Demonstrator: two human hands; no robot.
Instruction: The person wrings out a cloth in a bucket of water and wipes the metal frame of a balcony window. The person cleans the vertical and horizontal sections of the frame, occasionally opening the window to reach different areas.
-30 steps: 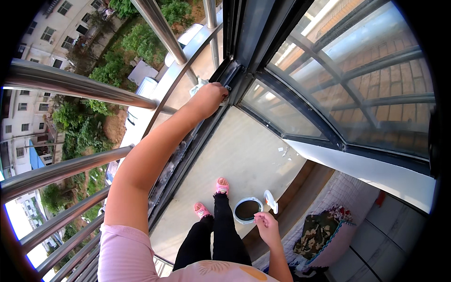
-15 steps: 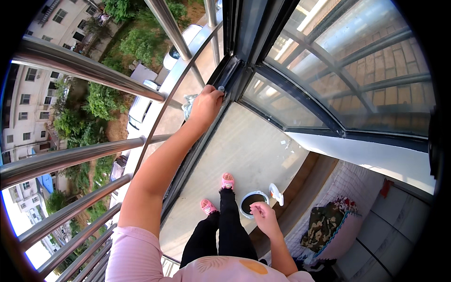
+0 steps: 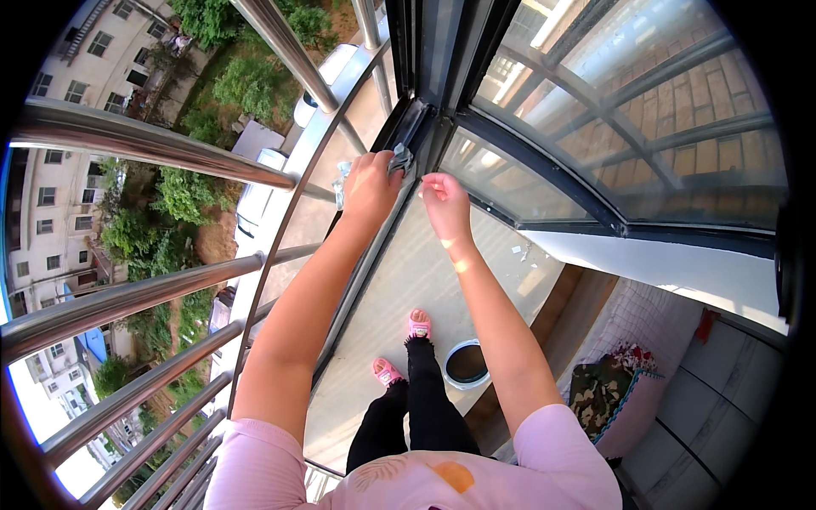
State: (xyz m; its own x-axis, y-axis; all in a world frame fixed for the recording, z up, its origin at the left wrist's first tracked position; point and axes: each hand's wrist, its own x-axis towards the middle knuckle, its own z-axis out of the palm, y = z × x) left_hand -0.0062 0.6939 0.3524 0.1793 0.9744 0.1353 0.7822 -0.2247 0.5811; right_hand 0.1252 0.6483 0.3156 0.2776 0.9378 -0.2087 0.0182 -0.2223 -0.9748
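Observation:
My left hand point(image 3: 367, 189) is closed around a crumpled grey-blue cloth point(image 3: 400, 160) at the corner of the black window frame point(image 3: 411, 127), over its lower track. A paler part of the cloth or a second rag point(image 3: 342, 180) shows on the other side of that hand, by the railing. Just right of it my right hand point(image 3: 446, 206) hovers above the floor beside the frame, thumb and fingers pinched together. Whatever they may hold is too small to make out. Below, a round bucket point(image 3: 467, 388) of dark water stands next to my feet, partly behind my right forearm.
Steel railing bars point(image 3: 153, 286) run along the left, with trees and buildings far below. A glass pane point(image 3: 629, 110) rises at the right. White scraps point(image 3: 520, 252) lie on the pale floor point(image 3: 374, 297). Lower right are camouflage cloth point(image 3: 595, 391) and a quilted cover point(image 3: 654, 327).
My right hand has moved up from above the bucket to beside my left hand at the frame. More of the grey-blue cloth shows at my left fingers.

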